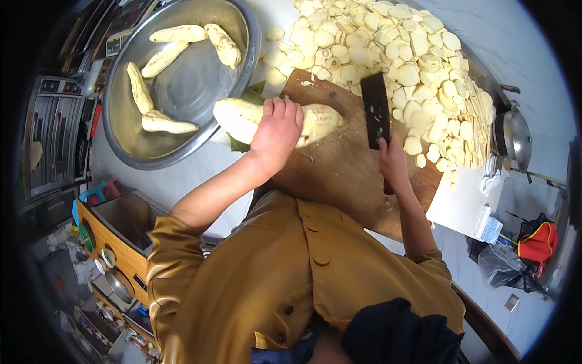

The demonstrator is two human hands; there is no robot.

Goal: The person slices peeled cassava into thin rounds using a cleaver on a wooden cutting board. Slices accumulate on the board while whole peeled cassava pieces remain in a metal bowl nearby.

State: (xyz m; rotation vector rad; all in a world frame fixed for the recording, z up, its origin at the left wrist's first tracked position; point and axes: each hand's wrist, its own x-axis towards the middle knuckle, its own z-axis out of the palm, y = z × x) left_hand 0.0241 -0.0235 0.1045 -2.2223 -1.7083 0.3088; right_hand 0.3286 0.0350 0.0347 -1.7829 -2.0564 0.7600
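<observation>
My left hand [281, 125] grips a large peeled pale root vegetable [320, 122] from above, over the left part of a wooden cutting board [336, 173]. The root tapers to a point on the right, with brownish patches along it. In my right hand [393, 160] is a dark-bladed kitchen cleaver [376, 109], its handle inside my fist and the blade pointing away from me. Pale bits cling to the blade. Beyond the cleaver lies a big heap of pale round slices [409, 73], spilling onto the board's far edge.
A wide metal basin [191, 91] at the left holds several peeled roots [166, 59]. A lidded pan [516, 136] stands beyond the heap at the right. Bags [514, 255] lie at the lower right. At the lower left is a wooden cabinet [113, 241] with an open-topped compartment.
</observation>
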